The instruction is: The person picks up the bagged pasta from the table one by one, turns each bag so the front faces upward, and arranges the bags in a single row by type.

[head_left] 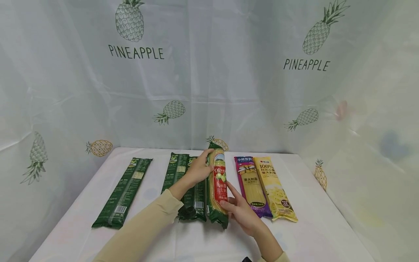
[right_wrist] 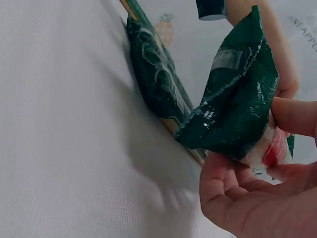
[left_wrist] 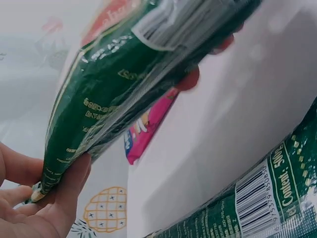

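Observation:
Both hands hold a green spaghetti packet point(head_left: 220, 185) with a red front label, raised over the middle of the table. My left hand point(head_left: 196, 171) grips its far end from the left; in the left wrist view the thumb and fingers of that left hand point(left_wrist: 44, 208) pinch the packet's end. Lower down, my right hand point(head_left: 243, 213) holds the right edge near the bottom. The right wrist view has the crimped green end of the packet point(right_wrist: 237, 99) tilted upward, with the fingers of the right hand point(right_wrist: 247, 198) wrapped around its side.
Two green packets, one point(head_left: 173, 169) beside another point(head_left: 198, 196), lie back side up just left of the held one. Farther left lies a third green packet point(head_left: 124, 193). A purple pasta packet point(head_left: 252, 185) and a yellow one point(head_left: 276, 189) lie on the right. Pineapple-print curtain point(head_left: 222, 83) hangs behind.

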